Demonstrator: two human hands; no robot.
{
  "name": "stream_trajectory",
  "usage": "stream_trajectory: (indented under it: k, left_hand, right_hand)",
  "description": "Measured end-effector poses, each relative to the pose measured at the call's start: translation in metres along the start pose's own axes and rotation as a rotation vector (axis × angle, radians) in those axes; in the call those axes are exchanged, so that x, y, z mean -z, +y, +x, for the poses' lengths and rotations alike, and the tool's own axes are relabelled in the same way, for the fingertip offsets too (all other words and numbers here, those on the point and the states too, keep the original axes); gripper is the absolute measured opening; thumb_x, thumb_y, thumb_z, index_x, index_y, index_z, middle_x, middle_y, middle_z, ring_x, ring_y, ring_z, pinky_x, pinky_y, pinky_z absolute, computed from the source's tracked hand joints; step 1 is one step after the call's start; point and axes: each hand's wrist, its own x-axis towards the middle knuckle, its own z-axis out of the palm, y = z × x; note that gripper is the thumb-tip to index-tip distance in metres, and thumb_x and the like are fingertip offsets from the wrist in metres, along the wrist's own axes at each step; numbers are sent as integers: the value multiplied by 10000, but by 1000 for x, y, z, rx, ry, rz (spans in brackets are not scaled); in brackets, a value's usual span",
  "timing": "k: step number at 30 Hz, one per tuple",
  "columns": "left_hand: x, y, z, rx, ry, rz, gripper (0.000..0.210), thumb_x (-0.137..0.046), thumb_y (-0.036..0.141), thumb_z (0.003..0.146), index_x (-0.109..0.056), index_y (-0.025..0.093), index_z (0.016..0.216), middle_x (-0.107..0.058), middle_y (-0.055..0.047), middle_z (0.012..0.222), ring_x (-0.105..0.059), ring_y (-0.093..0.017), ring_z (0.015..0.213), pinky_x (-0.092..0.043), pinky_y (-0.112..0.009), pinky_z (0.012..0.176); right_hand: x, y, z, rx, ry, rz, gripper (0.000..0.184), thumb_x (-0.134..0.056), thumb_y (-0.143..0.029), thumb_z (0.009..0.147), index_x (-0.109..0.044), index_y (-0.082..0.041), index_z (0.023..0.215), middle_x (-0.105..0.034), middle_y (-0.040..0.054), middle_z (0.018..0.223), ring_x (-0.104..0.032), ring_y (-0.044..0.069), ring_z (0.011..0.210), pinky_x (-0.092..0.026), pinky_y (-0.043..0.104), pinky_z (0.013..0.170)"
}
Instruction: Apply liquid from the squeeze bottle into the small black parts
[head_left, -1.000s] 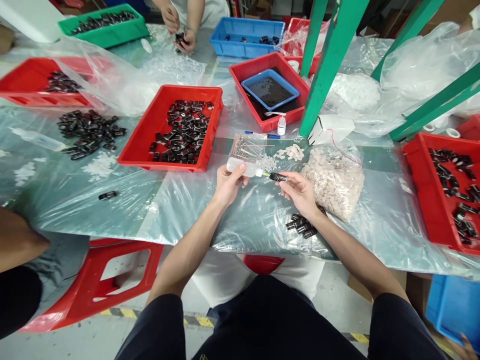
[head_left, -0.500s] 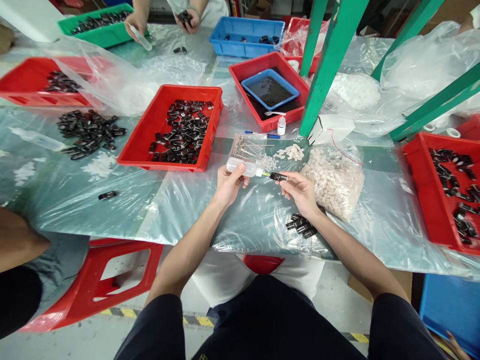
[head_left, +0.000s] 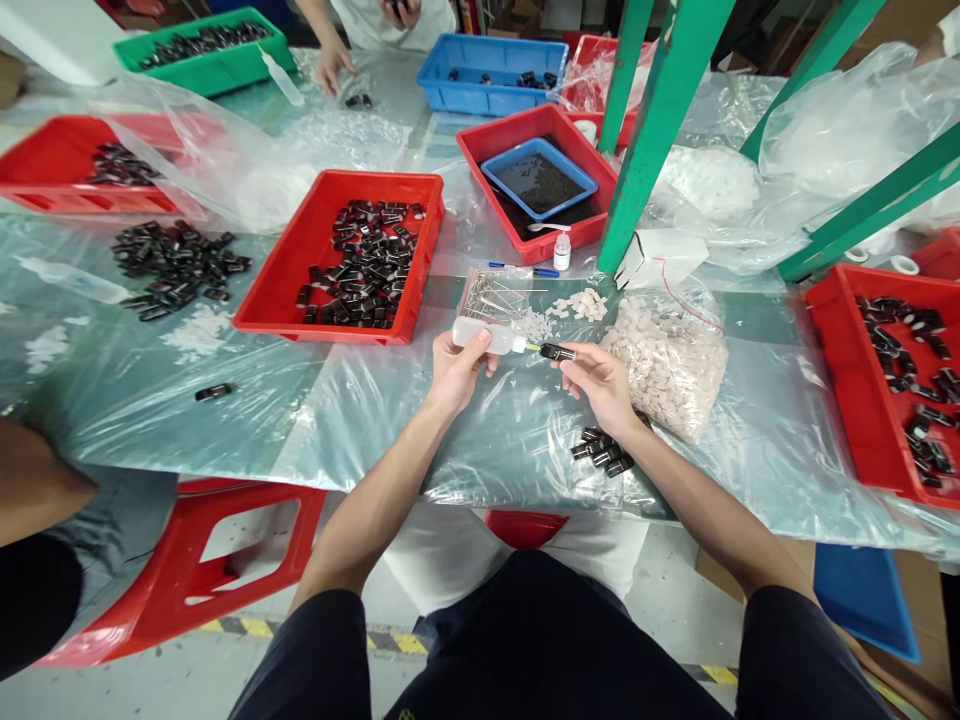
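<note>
My left hand (head_left: 459, 372) is closed round a translucent squeeze bottle (head_left: 480, 334), held nearly level with its thin yellow-green tip pointing right. That tip meets the left end of a small black shiny cylindrical part (head_left: 556, 352), pinched in the fingers of my right hand (head_left: 600, 382). Whether the tip goes inside the part I cannot tell. Below my right wrist lies a small group of like black parts (head_left: 602, 452). Just beyond the bottle are a bag of thin metal pins (head_left: 495, 295) and a scatter of small white pieces (head_left: 581, 305).
A clear bag of pale pieces (head_left: 671, 370) stands right of my right hand. Red bins (head_left: 247, 305) with black parts flank me. Green posts (head_left: 660, 130) rise behind a small white bottle (head_left: 562, 251). Across the table, a co-worker's hand (head_left: 330, 68) touches the surface.
My hands, bottle and black part keep their places. Across the table, the co-worker has put down a squeeze bottle by the green bin and reached to the table. The blue tray at lower right has shifted.
</note>
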Motion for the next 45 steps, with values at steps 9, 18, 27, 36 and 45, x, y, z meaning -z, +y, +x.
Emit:
stream_trajectory:
  k: [9, 18, 27, 36, 45]
  left_hand:
    - [2, 0, 0, -11, -1, 35, 551, -934, 634, 636, -753, 132, 776, -669, -28, 617, -514, -87, 435, -372, -221, 396]
    - [2, 2, 1, -33, 17, 83, 560, -938, 643, 614, -738, 132, 725, -641, -24, 589, -507, -89, 443, -359, -220, 394]
    - [3, 2, 1, -39, 12, 91, 570, -941, 641, 612, -752, 123, 756, -637, -29, 588, -489, -82, 425, -362, -225, 395]
    - [7, 1, 2, -53, -2, 110, 519, -930, 620, 651, -751, 141, 736, -628, -25, 583, -482, -83, 429, -363, -229, 403]
    - [8, 1, 2, -77, -24, 129, 533, -923, 639, 659, -750, 139, 719, -607, -9, 559, -468, -75, 408, -347, -222, 391]
  right_hand:
    - [0, -1, -1, -14, 3, -34, 393, -842, -509, 821, -788, -244, 1106, -786, 32, 865, -579, 118, 588, -406, 251, 469]
    - [0, -1, 0, -21, -11, -10, 399, -859, -511, 805, -795, -241, 1092, -784, 33, 855, -583, 119, 589, -405, 247, 468]
    - [1, 1, 0, -8, -22, -27, 369, -838, -506, 833, -792, -253, 1098, -779, 29, 863, -589, 122, 600, -407, 249, 468]
    - [1, 2, -1, -2, -27, -31, 372, -833, -505, 839, -793, -252, 1109, -784, 30, 865, -592, 120, 603, -412, 248, 471]
    - [0, 1, 0, -1, -22, 7, 372, -867, -491, 810, -804, -244, 1081, -792, 27, 847, -591, 118, 589, -409, 244, 463]
